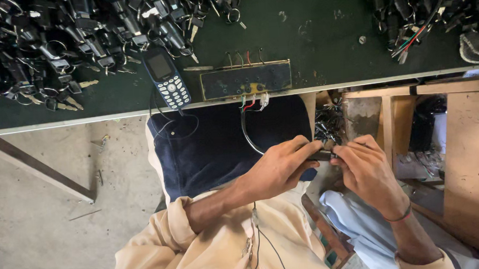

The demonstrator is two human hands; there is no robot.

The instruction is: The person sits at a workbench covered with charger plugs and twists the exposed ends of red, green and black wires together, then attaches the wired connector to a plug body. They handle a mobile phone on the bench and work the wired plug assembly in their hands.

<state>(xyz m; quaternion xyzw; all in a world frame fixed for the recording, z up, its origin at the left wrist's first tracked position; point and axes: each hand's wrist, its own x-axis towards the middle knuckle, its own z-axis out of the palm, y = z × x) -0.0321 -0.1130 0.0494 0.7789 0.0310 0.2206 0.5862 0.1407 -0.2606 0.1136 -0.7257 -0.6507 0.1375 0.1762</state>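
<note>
Between left hand (pixel 278 168) and right hand (pixel 368 171): small dark part (pixel 323 154), pinched.

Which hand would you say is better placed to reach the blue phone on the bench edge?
Probably the left hand: it is nearer the blue phone, while the right hand lies farther off. Both grip a small dark part.

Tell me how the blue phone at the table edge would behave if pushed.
The phone lies flat, so it would probably slide rather than roll. It overhangs the table edge and could drop. Its cord may tug back.
</note>
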